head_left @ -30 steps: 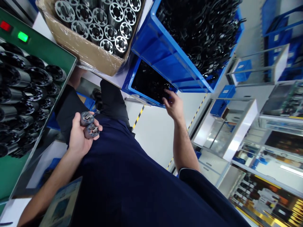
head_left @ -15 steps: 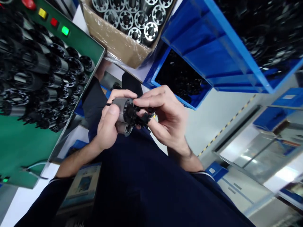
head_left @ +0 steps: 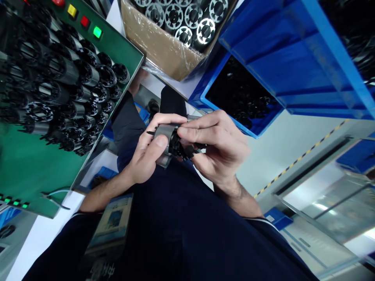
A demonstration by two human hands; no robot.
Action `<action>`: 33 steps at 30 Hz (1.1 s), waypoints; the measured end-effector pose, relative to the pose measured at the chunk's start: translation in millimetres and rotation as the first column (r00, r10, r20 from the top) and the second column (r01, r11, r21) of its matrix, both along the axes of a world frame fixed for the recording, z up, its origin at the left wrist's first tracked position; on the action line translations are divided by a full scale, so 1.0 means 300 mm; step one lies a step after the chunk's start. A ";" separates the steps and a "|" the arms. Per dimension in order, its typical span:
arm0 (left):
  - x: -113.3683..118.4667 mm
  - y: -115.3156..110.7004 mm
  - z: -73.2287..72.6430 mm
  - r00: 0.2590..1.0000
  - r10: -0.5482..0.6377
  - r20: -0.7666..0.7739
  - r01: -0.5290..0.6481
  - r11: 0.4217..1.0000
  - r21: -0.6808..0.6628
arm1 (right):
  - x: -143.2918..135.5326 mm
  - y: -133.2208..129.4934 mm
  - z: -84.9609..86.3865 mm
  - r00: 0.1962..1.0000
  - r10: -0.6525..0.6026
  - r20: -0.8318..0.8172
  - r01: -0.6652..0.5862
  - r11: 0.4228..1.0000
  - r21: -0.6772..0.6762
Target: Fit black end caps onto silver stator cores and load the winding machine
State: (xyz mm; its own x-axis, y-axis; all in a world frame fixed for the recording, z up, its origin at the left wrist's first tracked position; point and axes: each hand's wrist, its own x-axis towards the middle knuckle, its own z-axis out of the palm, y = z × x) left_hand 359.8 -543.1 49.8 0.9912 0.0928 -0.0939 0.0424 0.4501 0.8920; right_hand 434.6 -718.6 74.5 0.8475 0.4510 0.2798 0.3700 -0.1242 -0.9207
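Observation:
In front of my torso my left hand grips a grey metal stator core, thumb on the near side and fingers over the top. A second grey core shows just below it, partly hidden by the hand. A black plastic end piece with prongs sits at the right end of the upper core. My right hand has its fingertips pressed on that piece. More black pronged plastic pieces are held in its curled fingers; how many is hidden.
At left, a green bench bears rows of cores with black ends, lit buttons and cutters. Ahead stands a cardboard box of bare cores. Blue bins with black parts stand at right.
The view has shifted, so the bench and box sit differently in the picture. My right fingers have closed in further over the black end piece. Both hands keep their hold.

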 end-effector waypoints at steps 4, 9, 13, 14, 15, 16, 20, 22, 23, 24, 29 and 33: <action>-0.023 0.011 -0.037 0.996 0.057 -0.074 -0.049 0.993 0.106 | -0.025 0.036 -0.046 0.990 -0.129 0.056 0.126 0.991 0.054; 0.005 0.009 -0.061 0.983 0.051 -0.177 -0.064 0.996 -0.065 | 0.030 -0.008 0.037 0.991 0.003 -0.136 -0.036 0.970 -0.242; 0.050 0.003 -0.042 0.955 0.132 -0.265 -0.180 0.969 -0.167 | 0.093 -0.077 0.094 0.977 0.125 -0.174 -0.183 0.910 -0.371; 0.058 0.003 -0.034 0.946 0.163 -0.280 -0.215 0.963 -0.165 | 0.100 -0.084 0.097 0.975 0.157 -0.161 -0.207 0.904 -0.375; 0.065 0.003 -0.026 0.940 0.186 -0.287 -0.238 0.958 -0.157 | 0.101 -0.087 0.097 0.971 0.181 -0.155 -0.227 0.902 -0.367; 0.069 0.004 -0.018 0.937 0.201 -0.286 -0.250 0.957 -0.145 | 0.098 -0.085 0.095 0.968 0.191 -0.164 -0.237 0.908 -0.346; 0.076 0.000 0.013 0.946 0.248 -0.210 -0.278 0.952 -0.128 | 0.051 -0.043 0.085 0.969 0.068 -0.236 -0.122 0.968 -0.221; 0.077 -0.003 0.029 0.941 0.280 -0.188 -0.301 0.950 -0.090 | 0.024 -0.015 0.077 0.978 0.014 -0.208 -0.050 0.984 -0.172; 0.078 -0.004 0.037 0.935 0.300 -0.187 -0.315 0.948 -0.054 | 0.014 -0.004 0.072 0.984 0.014 -0.177 -0.040 0.988 -0.148; 0.079 -0.005 0.045 0.929 0.317 -0.193 -0.326 0.945 -0.016 | 0.006 0.005 0.066 0.990 0.024 -0.140 -0.042 0.991 -0.126; 0.085 -0.002 0.064 0.923 0.311 -0.226 -0.321 0.947 -0.004 | 0.003 -0.004 0.036 0.992 0.111 -0.067 -0.117 0.988 -0.100; 0.093 -0.003 0.062 0.918 0.340 -0.203 -0.361 0.930 -0.075 | 0.002 -0.024 0.009 0.981 0.179 -0.078 -0.181 0.983 -0.030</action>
State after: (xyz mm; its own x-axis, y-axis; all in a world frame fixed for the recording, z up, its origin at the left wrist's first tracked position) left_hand 387.8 -544.1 68.4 0.8614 0.4098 -0.3000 0.0224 0.5595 0.8285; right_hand 435.2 -725.9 77.2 0.7695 0.6069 0.1990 0.3196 -0.0961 -0.9427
